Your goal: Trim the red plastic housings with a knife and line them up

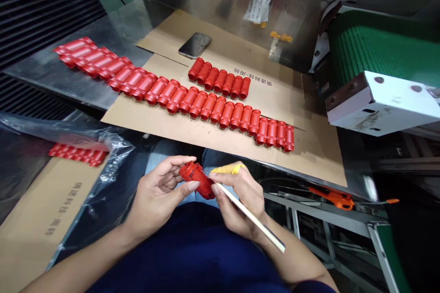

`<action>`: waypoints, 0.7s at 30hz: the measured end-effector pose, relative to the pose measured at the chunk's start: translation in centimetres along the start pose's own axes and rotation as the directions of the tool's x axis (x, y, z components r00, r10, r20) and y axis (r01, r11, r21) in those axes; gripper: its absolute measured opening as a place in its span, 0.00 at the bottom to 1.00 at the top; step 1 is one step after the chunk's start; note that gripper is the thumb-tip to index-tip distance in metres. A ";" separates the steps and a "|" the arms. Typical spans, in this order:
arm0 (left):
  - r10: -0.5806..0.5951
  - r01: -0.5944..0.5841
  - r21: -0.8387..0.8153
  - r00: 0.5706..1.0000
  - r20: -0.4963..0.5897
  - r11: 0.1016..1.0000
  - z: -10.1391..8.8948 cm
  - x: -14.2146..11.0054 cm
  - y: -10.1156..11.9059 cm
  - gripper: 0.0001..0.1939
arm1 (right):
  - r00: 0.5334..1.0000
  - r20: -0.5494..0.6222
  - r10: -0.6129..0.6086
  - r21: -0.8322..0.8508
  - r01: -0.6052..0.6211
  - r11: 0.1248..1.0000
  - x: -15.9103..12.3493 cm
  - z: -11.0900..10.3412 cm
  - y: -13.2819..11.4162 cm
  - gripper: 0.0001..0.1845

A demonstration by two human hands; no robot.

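Note:
My left hand [156, 192] grips a red cylindrical housing [196, 178] between thumb and fingers, above my lap. Openings and dark edges show in the housing's side. My right hand [240, 197] is closed around a slim cream-coloured stick [252, 217] with a dark rear end. The stick's front end is at the housing's lower right, hidden by my fingers, so I cannot tell what tip it has. Something yellow, like a finger cot [230, 169], covers a finger of my right hand. Beyond my hands, a long row of similar red housings [178, 99] lies on a cardboard sheet [144, 116].
A shorter row of red housings [220, 80] and a phone [195, 45] lie farther back. At right, a green conveyor belt [385, 46] juts out over the table. An orange-handled tool [335, 198] is below the edge. A plastic-lined box [51, 201] stands at left, holding more red parts.

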State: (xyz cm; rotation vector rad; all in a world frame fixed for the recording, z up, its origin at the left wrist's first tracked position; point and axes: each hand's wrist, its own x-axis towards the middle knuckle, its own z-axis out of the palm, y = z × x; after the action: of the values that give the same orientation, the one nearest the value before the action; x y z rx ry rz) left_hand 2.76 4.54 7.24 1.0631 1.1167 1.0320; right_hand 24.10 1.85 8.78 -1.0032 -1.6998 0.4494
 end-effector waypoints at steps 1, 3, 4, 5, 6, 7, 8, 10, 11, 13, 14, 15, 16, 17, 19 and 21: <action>0.000 0.000 0.007 1.000 -0.001 1.000 0.0 0.0 0.0 0.25 | 1.000 0.001 0.005 0.001 -0.005 1.000 0.0 -0.1 0.0 0.19; -0.006 0.006 0.022 1.000 0.000 1.000 0.0 0.0 0.1 0.24 | 0.999 0.018 0.027 0.004 -0.027 1.000 0.1 -0.5 -0.2 0.17; -0.009 0.009 0.026 1.000 0.002 1.000 0.0 0.0 0.2 0.24 | 0.998 0.029 0.049 0.009 -0.049 0.999 0.2 -0.7 -0.3 0.16; -0.009 0.009 0.028 1.000 0.007 1.000 0.0 0.0 0.2 0.25 | 0.996 0.037 0.078 0.022 -0.079 0.997 0.3 -1.0 -0.4 0.15; -0.008 0.008 0.027 1.000 0.015 1.000 0.0 0.1 0.3 0.25 | 0.993 0.039 0.111 0.041 -0.112 0.993 0.4 -1.2 -0.4 0.14; -0.008 0.007 0.024 1.000 0.029 1.000 -0.1 0.1 0.4 0.25 | 0.989 0.035 0.142 0.064 -0.144 0.988 0.5 -1.4 -0.5 0.13; -0.012 0.011 0.019 0.999 0.047 1.000 -0.1 0.2 0.4 0.24 | 0.985 0.032 0.172 0.088 -0.174 0.981 0.7 -1.6 -0.5 0.12; -0.023 0.022 0.010 0.995 0.097 1.000 -0.2 0.2 0.6 0.23 | 0.975 0.033 0.219 0.138 -0.221 0.966 0.8 -1.7 -0.3 0.10; -0.028 0.027 0.005 0.993 0.118 1.000 -0.3 0.2 0.6 0.23 | 0.972 0.037 0.232 0.161 -0.235 0.959 0.9 -1.6 -0.2 0.10; -0.034 0.035 -0.006 0.989 0.147 0.999 -0.4 0.2 0.6 0.22 | 0.968 0.046 0.246 0.192 -0.251 0.949 0.9 -1.5 0.0 0.09; -0.034 0.037 -0.012 0.988 0.154 0.999 -0.4 0.2 0.7 0.22 | 0.967 0.047 0.251 0.198 -0.255 0.946 0.9 -1.4 0.1 0.09; -0.036 0.039 -0.017 0.987 0.158 0.999 -0.5 0.2 0.7 0.22 | 0.966 0.046 0.253 0.196 -0.257 0.946 0.8 -1.3 0.2 0.09; -0.040 0.043 -0.020 0.986 0.162 0.999 -0.5 0.2 0.7 0.22 | 0.965 0.045 0.257 0.190 -0.261 0.947 0.8 -1.2 0.3 0.09; -0.043 0.047 -0.020 0.985 0.165 0.999 -0.5 0.2 0.7 0.22 | 0.964 0.045 0.261 0.184 -0.264 0.947 0.8 -1.2 0.3 0.08; -0.046 0.049 -0.019 0.985 0.167 0.999 -0.6 0.2 0.6 0.22 | 0.963 0.042 0.265 0.179 -0.268 0.947 0.7 -1.2 0.3 0.08; -0.045 0.050 -0.022 0.984 0.170 0.999 -0.6 0.2 0.6 0.22 | 0.963 0.039 0.266 0.180 -0.268 0.946 0.7 -1.2 0.3 0.07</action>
State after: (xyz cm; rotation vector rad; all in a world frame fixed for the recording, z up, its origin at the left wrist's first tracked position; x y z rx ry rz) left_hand 2.11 4.91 7.72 1.0775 0.9840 0.8984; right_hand 25.26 2.30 9.43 -1.0995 -1.5079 0.7781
